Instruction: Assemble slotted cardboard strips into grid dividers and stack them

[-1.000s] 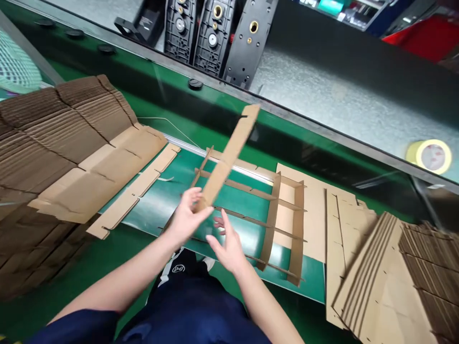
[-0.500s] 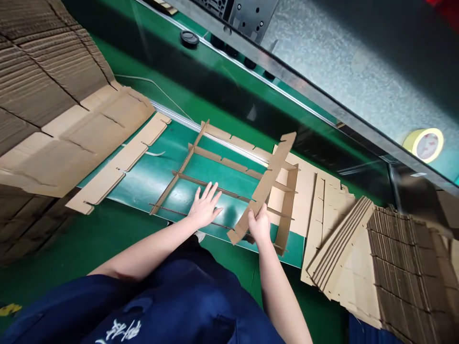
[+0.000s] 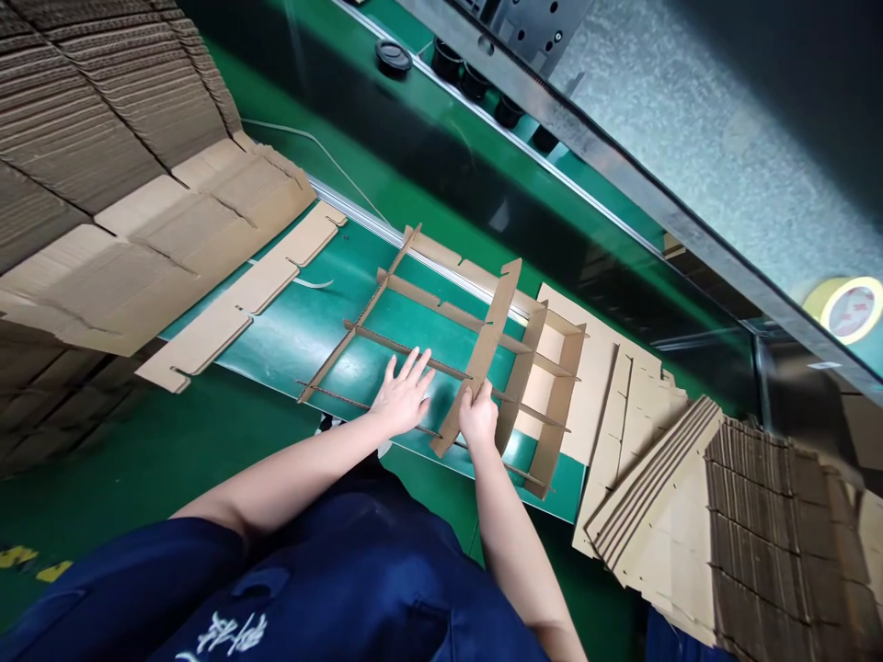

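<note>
A cardboard divider grid [image 3: 331, 365] of interlocked slotted strips lies on the green worktop. Crosswise over its long strips, my right hand [image 3: 478, 416] grips a slotted cardboard strip [image 3: 491, 336] near its lower end. That strip slants across the middle of the grid; whether its slots are engaged I cannot tell. To its right, two cross strips [image 3: 562, 405] stand in the grid. My left hand [image 3: 402, 395] is spread, fingers apart, over one long strip left of the held one.
Flat slotted strips [image 3: 241, 299] lie left of the grid, beside a large stack of folded cardboard [image 3: 227, 207]. More cardboard pieces [image 3: 648, 487] are piled at the right. A metal-edged shelf [image 3: 607, 152] crosses above, with a yellow tape roll [image 3: 850, 311] on it.
My right hand and its strip have moved left to the grid's middle. A cross strip now shows standing right of it. My left hand stays spread, and the view has shifted slightly.
</note>
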Action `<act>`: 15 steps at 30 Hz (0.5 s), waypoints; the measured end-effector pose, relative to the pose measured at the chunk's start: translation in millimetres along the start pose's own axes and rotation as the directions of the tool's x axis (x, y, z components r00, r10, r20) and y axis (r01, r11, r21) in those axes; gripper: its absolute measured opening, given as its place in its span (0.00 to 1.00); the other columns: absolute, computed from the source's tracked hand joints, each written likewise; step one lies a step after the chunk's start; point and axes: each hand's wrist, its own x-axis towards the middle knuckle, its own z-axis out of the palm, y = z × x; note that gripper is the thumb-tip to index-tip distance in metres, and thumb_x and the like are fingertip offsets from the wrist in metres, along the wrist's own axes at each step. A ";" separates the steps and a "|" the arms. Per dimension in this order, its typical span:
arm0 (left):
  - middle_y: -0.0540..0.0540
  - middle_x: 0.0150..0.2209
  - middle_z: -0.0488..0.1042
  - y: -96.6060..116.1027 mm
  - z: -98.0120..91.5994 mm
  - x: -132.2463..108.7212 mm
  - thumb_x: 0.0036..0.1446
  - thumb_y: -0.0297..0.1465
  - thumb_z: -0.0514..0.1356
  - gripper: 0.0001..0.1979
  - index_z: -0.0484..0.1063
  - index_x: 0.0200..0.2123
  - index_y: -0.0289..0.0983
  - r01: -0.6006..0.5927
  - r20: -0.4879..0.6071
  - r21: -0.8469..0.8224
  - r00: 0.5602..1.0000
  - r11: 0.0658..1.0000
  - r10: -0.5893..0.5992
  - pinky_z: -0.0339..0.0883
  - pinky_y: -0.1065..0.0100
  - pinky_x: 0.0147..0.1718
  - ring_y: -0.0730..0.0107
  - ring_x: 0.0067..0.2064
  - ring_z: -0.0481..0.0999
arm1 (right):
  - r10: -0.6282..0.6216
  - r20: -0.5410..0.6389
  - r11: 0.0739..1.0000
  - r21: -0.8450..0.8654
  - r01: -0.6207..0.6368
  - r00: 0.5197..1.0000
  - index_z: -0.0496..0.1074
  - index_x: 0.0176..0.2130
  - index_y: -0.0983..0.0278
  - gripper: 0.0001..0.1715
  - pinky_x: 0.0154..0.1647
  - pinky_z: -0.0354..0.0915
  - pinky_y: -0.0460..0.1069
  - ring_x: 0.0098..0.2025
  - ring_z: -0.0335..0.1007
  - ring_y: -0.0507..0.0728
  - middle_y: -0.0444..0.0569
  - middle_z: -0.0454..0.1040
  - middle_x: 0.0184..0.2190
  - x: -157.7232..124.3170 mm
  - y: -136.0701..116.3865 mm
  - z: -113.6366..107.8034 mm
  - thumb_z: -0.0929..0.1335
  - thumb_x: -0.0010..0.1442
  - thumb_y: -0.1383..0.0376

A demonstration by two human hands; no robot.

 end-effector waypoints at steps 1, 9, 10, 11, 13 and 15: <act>0.42 0.69 0.37 0.1 0.0 0.3 0.57 0.37 0.53 0.28 0.60 0.60 0.36 0.002 0.000 -0.001 1.000 1.000 -0.002 0.39 0.41 0.62 0.50 0.68 0.34 | 0.012 -0.003 1.000 0.002 -0.012 1.000 0.55 0.60 0.70 0.27 0.36 0.64 0.50 0.37 0.74 0.61 0.56 0.77 0.36 0.6 -0.4 1.1 0.55 0.65 0.61; 0.42 0.69 0.38 0.2 -0.4 0.9 0.57 0.35 0.52 0.27 0.61 0.60 0.35 0.020 0.008 -0.083 1.000 0.996 -0.020 0.34 0.41 0.62 0.49 0.68 0.35 | 0.059 -0.009 0.988 -0.141 -0.060 0.998 0.53 0.60 0.70 0.27 0.35 0.65 0.52 0.35 0.75 0.62 0.57 0.77 0.32 -5.1 -11.7 -2.1 0.54 0.66 0.61; 0.41 0.68 0.38 0.0 -0.8 0.9 0.58 0.37 0.52 0.27 0.61 0.60 0.35 0.020 0.005 -0.096 1.000 0.995 -0.020 0.34 0.41 0.62 0.49 0.68 0.35 | 0.065 -0.010 0.983 -0.174 -0.066 0.998 0.53 0.60 0.70 0.27 0.34 0.66 0.52 0.34 0.75 0.62 0.57 0.77 0.32 -5.7 -13.1 -2.4 0.54 0.66 0.61; 0.41 0.68 0.38 -0.2 -1.3 0.9 0.59 0.39 0.51 0.27 0.61 0.60 0.35 0.019 0.002 -0.111 1.000 0.994 -0.019 0.34 0.41 0.62 0.49 0.68 0.35 | 0.067 -0.010 0.977 -0.204 -0.068 0.998 0.53 0.60 0.70 0.27 0.34 0.66 0.53 0.34 0.75 0.62 0.57 0.77 0.31 -5.8 -14.4 -2.6 0.54 0.66 0.61; 0.40 0.68 0.38 -0.1 -2.9 1.3 0.57 0.46 0.53 0.31 0.62 0.59 0.36 0.017 0.003 -0.148 1.000 0.989 -0.017 0.33 0.40 0.62 0.46 0.68 0.35 | 0.057 -0.007 0.967 -0.247 -0.057 0.998 0.53 0.60 0.70 0.27 0.35 0.66 0.53 0.33 0.76 0.62 0.57 0.77 0.31 -5.1 -16.9 -2.8 0.55 0.65 0.60; 0.39 0.68 0.38 1.4 -4.9 1.6 0.52 0.53 0.55 0.37 0.62 0.59 0.37 0.010 0.012 -0.181 1.000 0.983 -0.008 0.31 0.39 0.61 0.43 0.68 0.35 | 0.041 0.006 0.965 -0.260 -0.038 0.999 0.54 0.59 0.71 0.26 0.36 0.66 0.54 0.34 0.76 0.62 0.57 0.77 0.31 -3.5 -18.8 -3.3 0.55 0.65 0.61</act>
